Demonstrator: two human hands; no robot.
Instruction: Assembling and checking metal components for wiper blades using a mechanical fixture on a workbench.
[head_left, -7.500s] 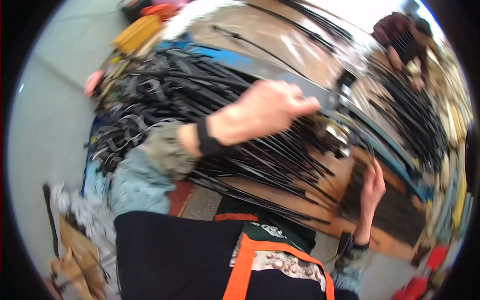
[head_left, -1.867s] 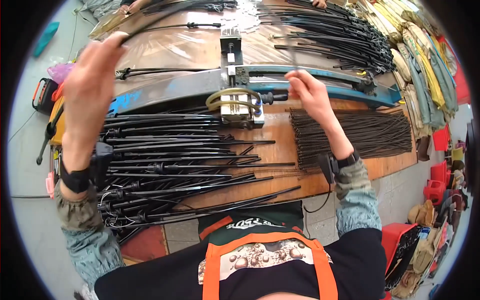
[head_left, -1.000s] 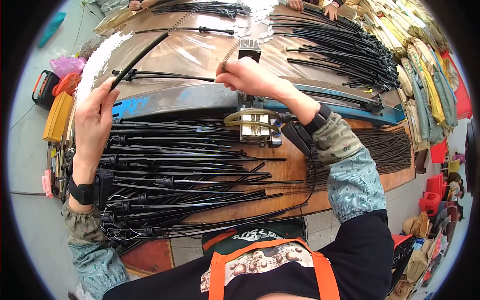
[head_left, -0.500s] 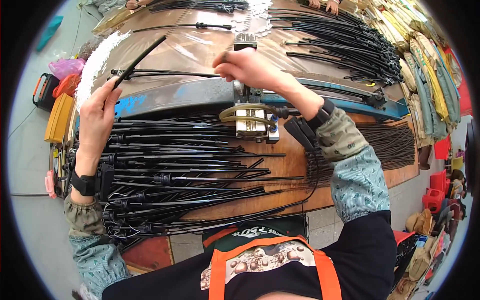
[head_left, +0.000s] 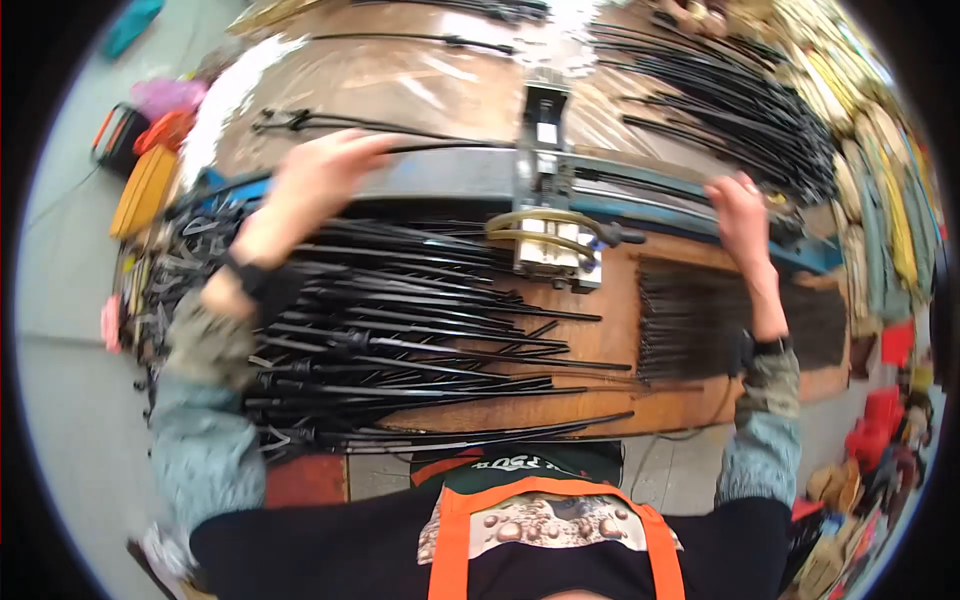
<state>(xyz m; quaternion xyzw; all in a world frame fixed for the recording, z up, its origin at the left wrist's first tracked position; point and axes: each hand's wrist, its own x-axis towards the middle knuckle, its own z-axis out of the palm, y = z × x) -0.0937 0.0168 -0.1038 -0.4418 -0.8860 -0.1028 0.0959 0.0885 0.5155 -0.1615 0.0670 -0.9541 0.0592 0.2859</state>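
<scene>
My left hand (head_left: 325, 180) is closed around a thin black tube (head_left: 450, 147), above the left part of a blue-grey metal rail (head_left: 440, 175). The tube runs level toward a metal clamp device (head_left: 545, 160) at the middle of the rail. My right hand (head_left: 742, 215) has its fingers curled over the right part of the rail, beside a dark fitting (head_left: 785, 225); blur hides what is in them. Between my hands, in front of the rail, sits a silver pneumatic block (head_left: 550, 250) with a looped yellowish hose.
Many black tubes with collars (head_left: 400, 300) are heaped in front of the rail. Dark coil springs (head_left: 740, 315) lie in rows at the right. More black tubes (head_left: 720, 110) lie at the far right, near another person's hands (head_left: 695, 15). White pieces (head_left: 225, 100) are piled at the left.
My left hand has moved right, and its tube has gone from a raised slant to level at the clamp. My right hand has moved right and down, away from the held-up spring. The view has shifted.
</scene>
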